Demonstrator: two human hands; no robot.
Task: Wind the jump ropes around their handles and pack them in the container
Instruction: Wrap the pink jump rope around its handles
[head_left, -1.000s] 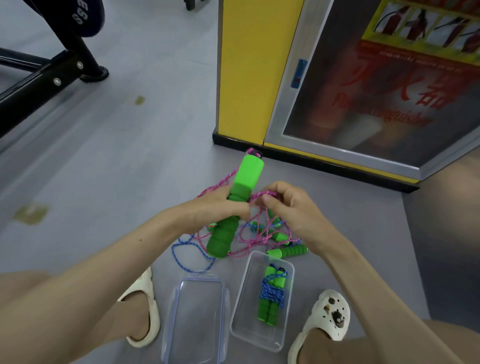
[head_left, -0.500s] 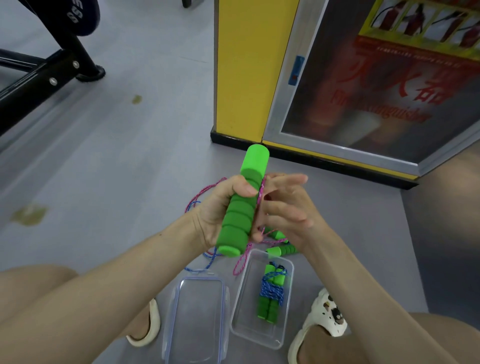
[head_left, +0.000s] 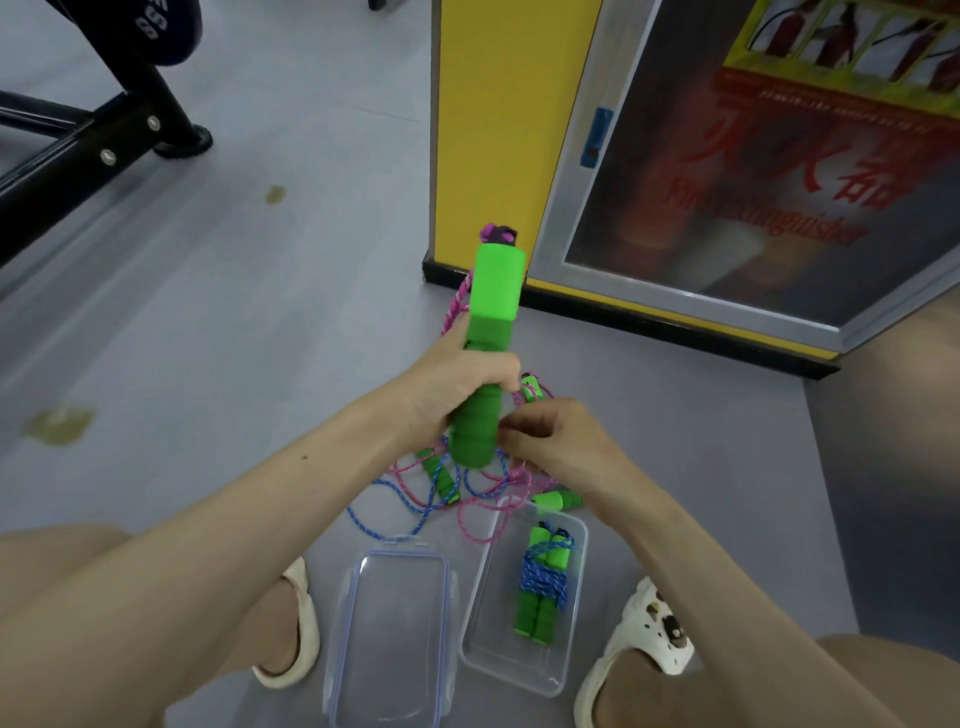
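Grey floor (head_left: 260, 322), yellow fire-extinguisher cabinet (head_left: 483, 130) ahead. Our left hand (head_left: 457, 384) clamps the green handles (head_left: 485, 353); right hand (head_left: 561, 441) pinches pink rope (head_left: 488, 501). Clear container (head_left: 519, 670) holds one wound blue rope (head_left: 543, 582).

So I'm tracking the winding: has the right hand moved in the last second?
Yes. The right hand has dropped from the handles' middle to their lower end, nearer the clear container on the floor.

gym | black exercise-machine frame (head_left: 78, 166) | grey rubber floor (head_left: 260, 312) | fire-extinguisher cabinet (head_left: 727, 182)
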